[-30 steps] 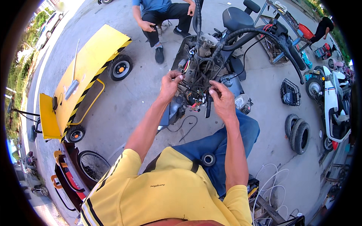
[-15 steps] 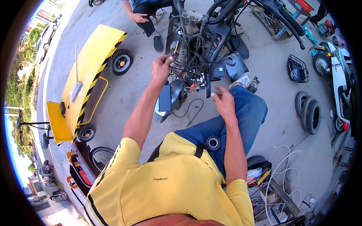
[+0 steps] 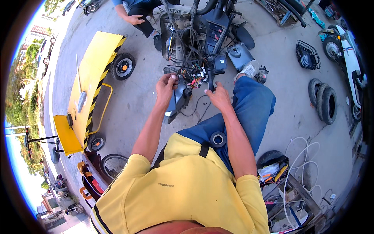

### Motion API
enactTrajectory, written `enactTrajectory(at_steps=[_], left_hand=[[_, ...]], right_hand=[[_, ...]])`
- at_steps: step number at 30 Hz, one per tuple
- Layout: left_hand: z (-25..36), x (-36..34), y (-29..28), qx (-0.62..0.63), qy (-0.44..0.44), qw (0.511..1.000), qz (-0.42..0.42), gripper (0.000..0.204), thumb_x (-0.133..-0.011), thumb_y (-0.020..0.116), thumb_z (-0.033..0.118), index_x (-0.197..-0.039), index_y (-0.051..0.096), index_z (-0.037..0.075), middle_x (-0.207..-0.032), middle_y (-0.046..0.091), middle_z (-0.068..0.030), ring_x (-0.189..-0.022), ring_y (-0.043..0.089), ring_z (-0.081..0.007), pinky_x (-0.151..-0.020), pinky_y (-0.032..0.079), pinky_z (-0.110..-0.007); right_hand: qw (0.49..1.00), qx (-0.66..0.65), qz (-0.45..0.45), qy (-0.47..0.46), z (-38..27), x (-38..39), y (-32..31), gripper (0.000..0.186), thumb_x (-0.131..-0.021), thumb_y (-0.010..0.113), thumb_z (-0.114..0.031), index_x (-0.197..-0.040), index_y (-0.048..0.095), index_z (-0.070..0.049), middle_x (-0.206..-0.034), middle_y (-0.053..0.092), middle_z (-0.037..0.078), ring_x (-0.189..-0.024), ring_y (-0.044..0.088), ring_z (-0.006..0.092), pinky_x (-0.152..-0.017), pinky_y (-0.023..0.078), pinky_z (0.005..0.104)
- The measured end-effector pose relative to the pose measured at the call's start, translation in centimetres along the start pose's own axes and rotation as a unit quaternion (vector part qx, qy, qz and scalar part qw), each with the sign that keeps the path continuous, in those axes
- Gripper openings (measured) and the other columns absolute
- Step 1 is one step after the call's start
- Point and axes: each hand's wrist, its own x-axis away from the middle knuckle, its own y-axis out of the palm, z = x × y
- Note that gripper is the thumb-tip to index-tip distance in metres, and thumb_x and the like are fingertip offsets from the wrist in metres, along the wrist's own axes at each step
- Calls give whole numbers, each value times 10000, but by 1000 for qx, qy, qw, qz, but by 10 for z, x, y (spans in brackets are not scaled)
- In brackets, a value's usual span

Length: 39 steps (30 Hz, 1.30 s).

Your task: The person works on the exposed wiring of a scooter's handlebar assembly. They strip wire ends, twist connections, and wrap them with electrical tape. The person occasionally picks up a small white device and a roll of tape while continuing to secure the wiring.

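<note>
A stripped-down scooter front (image 3: 189, 43) stands ahead of me, its frame bare and hung with dark cables. Below it spills a bundle of coloured wires (image 3: 198, 77) with small connectors. My left hand (image 3: 166, 87) is at the left side of this bundle, thumb and fingers pinched together; what lies between the tips is too small to name. To the right of the wires, my right hand (image 3: 220, 96) hovers beside a black upright bar (image 3: 210, 80), thumb and forefinger apart and holding nothing visible. A roll of black tape (image 3: 212, 139) rests on my lap.
A person (image 3: 137, 19) sits at the far left of the scooter. A yellow cart (image 3: 87, 74) stands left. To the right are a black wire basket (image 3: 307, 54), several loose tyres (image 3: 329, 105) and a white scooter (image 3: 348, 58). A tool bag (image 3: 278, 171) and white tubing lie near right.
My left hand has come down from the upper cables to the side of the wire bundle. My right hand has shifted left and up, closer to the wires. The view has tilted slightly.
</note>
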Motion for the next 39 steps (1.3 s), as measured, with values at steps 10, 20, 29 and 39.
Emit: enactTrajectory(at_steps=[10, 20, 29, 39], left_hand=[[-14, 3, -12, -39, 16, 998, 55, 412, -1039, 656, 292, -1317, 613, -8, -1146, 704, -99, -1005, 660, -164, -846, 549, -331], [-118, 35, -50, -449, -112, 879, 119, 1181, -739, 872, 510, -1542, 269, -113, -1445, 488, -320, -1354, 488, -448, -1143, 414, -486], [-145, 37, -33, -509, -96, 848, 111, 1177, -748, 870, 385, -1584, 174, -65, -1504, 408, -278, -1385, 436, -438, -1143, 414, -504], [-139, 41, -66, -489, -41, 870, 47, 1046, -746, 801, 246, -1555, 226, -86, -1409, 509, -307, -1310, 493, -454, -1145, 408, -490]], right_hand=[[999, -22, -19, 25, 17, -23, 17, 544, -893, 715, -233, -1371, 595, -2, -1201, 703, 285, -1156, 662, 449, -1003, 501, 494], [999, 29, 27, 16, -1, 3, -5, 595, -922, 718, -260, -1429, 540, -7, -1273, 695, 220, -1155, 665, 415, -1001, 499, 478], [998, -40, 50, -24, -2, 29, -24, 586, -910, 743, -198, -1410, 543, 33, -1226, 694, 186, -1017, 695, 295, -903, 547, 417], [951, -307, 30, -34, 3, 70, -31, 544, -936, 729, -90, -1411, 524, 75, -1258, 666, 178, -1112, 645, 218, -952, 528, 335]])
